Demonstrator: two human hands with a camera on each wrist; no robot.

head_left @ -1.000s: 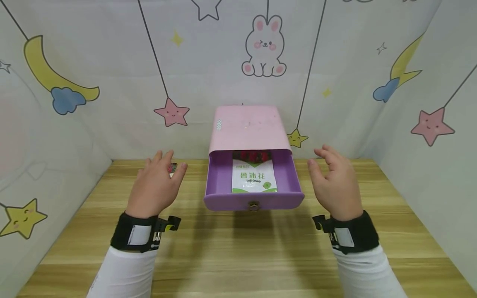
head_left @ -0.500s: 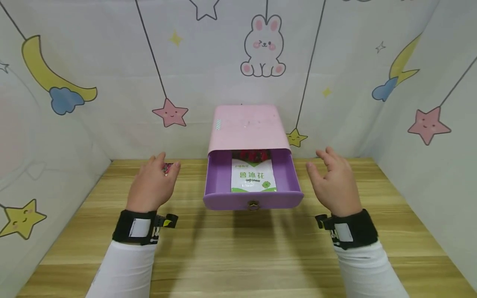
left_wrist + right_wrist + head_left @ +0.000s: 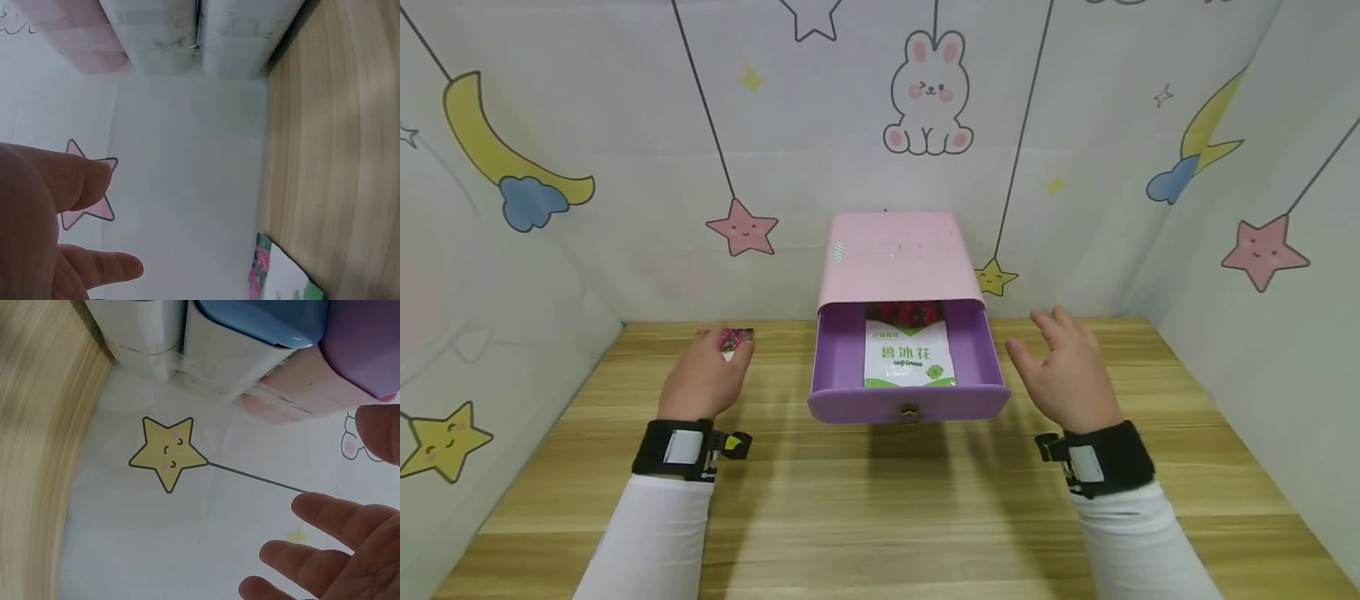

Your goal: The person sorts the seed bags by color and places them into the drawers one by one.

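Observation:
My left hand (image 3: 703, 375) hovers with relaxed fingers at the back left of the table, in front of a small flower-printed packet (image 3: 737, 338). That packet, white and green below its pink flowers, also shows in the left wrist view (image 3: 281, 278), apart from the visible fingers. On the right, my right hand (image 3: 1067, 371) is held in the air beside the purple drawer (image 3: 910, 406), fingers spread and holding nothing. The drawer is pulled out of its pink housing (image 3: 898, 254). Inside lies a white and green packet (image 3: 908, 354) with red flowers and printed characters.
Below the pink housing, the unit continues downward with white housings (image 3: 150, 37) and a blue drawer (image 3: 269, 319), seen in the wrist views. The wooden table (image 3: 880, 525) ends at a white cloth backdrop (image 3: 647, 150) printed with stars and a rabbit.
My left hand has drawn slightly back and lower, baring more of the flower-printed packet behind it. My right hand has shifted slightly left, toward the drawer. The drawer and its packet stay put.

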